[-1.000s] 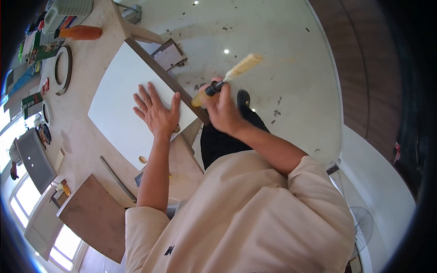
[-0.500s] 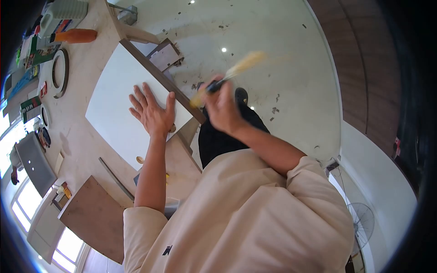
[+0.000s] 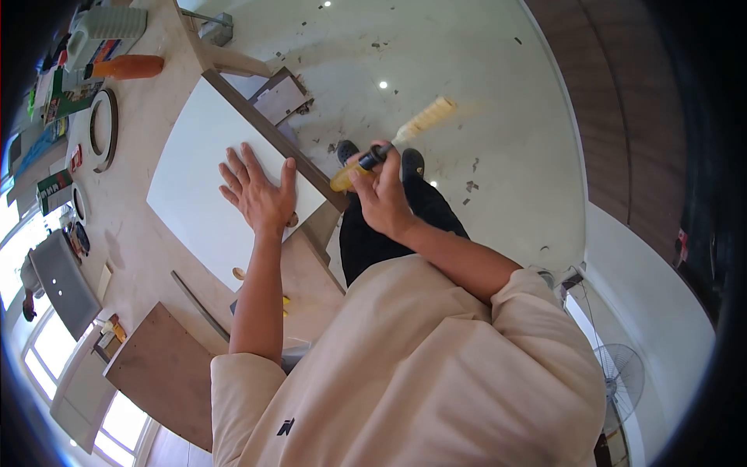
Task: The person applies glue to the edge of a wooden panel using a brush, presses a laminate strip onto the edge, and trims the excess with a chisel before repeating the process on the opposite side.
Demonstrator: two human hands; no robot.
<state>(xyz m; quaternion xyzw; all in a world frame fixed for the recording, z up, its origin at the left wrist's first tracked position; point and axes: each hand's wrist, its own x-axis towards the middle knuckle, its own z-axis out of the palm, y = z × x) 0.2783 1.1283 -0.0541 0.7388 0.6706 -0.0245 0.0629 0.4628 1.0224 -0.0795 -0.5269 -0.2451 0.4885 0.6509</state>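
My left hand (image 3: pixel 262 194) lies flat with fingers spread on a white panel (image 3: pixel 191 148), which rests on the table. Along the panel's long side nearest me runs a dark brown edge (image 3: pixel 257 121). In my right hand (image 3: pixel 379 194) is a hand tool (image 3: pixel 373 158) with a yellow handle and a black collar. Its far end, pale yellow and blurred by motion, points away over the floor. The handle's lower end overlaps the brown edge near the panel's corner. Two round holes show in the panel, one partly hidden beside my left wrist.
Rolls of edging strip (image 3: pixel 111 128), an orange bottle (image 3: pixel 136 67) and a pale jug (image 3: pixel 105 35) stand on the wooden table (image 3: pixel 140 229). A brown board (image 3: pixel 163 370) is at lower left. Scraps litter the floor (image 3: pixel 467 70); a fan (image 3: pixel 620 377) stands at right.
My right hand has shifted slightly with the tool, whose handle now shows more clearly beside the brown edge. My left hand stays flat on the panel. Both feet now show.
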